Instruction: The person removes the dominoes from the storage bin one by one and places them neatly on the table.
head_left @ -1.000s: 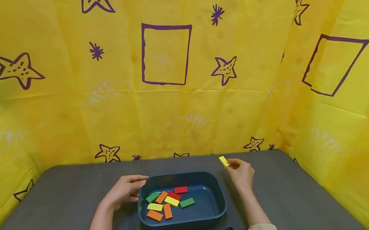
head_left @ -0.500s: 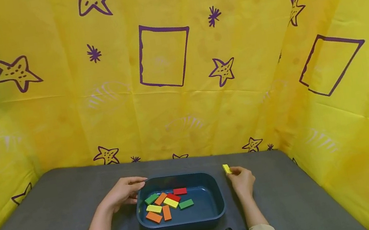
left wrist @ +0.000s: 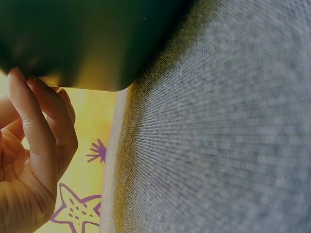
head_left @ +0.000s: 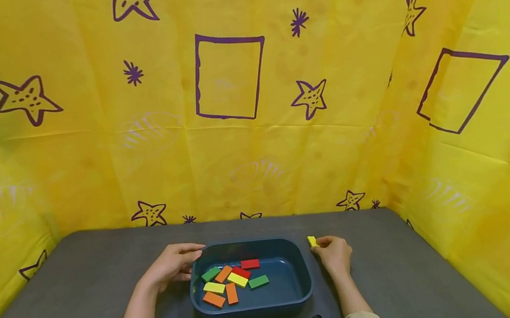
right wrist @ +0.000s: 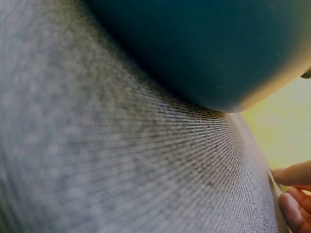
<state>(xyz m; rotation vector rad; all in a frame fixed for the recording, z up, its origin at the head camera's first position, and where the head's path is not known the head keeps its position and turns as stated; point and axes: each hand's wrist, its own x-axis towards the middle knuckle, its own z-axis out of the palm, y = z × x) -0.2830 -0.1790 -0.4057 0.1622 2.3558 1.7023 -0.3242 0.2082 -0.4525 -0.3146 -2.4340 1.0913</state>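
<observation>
A dark blue rectangular tub (head_left: 254, 310) sits on the table with several small red, orange, yellow and green blocks in its left half and middle. My left hand (head_left: 171, 264) is at its back left corner. In the left wrist view its fingertips (left wrist: 17, 80) touch the outside of the tub, fingers only slightly bent. Beyond the tub's right side, my right hand (head_left: 335, 254) pinches a yellow block (head_left: 312, 241) between thumb and fingers, low over the table. The right wrist view catches only the fingers (right wrist: 294, 174) at its right edge, beside the tub wall (right wrist: 209, 53).
The grey cloth-covered table (head_left: 115, 253) runs back to a yellow curtain (head_left: 254, 153) printed with purple stars and squares, which also closes in both sides. A red block (head_left: 250, 264) and a green block (head_left: 258, 282) lie nearest the tub's bare right part.
My right hand has come down and slightly toward me with the yellow block, which is now closer to the table. My left hand and the tub have stayed in place.
</observation>
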